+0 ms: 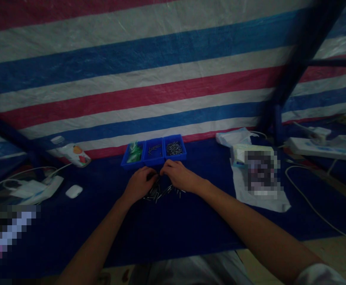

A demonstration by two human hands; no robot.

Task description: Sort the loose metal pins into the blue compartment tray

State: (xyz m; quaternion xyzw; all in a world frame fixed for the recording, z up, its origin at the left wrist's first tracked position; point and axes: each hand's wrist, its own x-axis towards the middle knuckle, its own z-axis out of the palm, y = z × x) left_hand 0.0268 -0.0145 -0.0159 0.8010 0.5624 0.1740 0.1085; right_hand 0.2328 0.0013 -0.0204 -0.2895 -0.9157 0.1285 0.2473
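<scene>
Dim light, head view. Both hands are over a loose pile of small metal screws on the dark blue table, just in front of a row of three blue trays. Left hand rests on the left part of the pile, fingers curled down; whether anything is pinched between them cannot be told. Right hand sits on the right part of the pile, its fingertips meeting the left hand's near the pile's far edge; its fingers are also curled and its grip is hidden. Left tray holds something green, middle tray a few dark screws, right tray a fuller heap of pale ones. The trays touch one another side by side against the striped tarp. Judgement: the step in hand looks like picking through the pile, kind by kind, with the trays as bins. A next move would call for singling out one piece with the fingertips, checking its kind in poor light, and a short reach forward to the matching tray without scattering the rest. Off to the left lie a bottle on its side, a white mouse and cables; to the right a white bag and a power strip, all well apart from the pile.
</scene>
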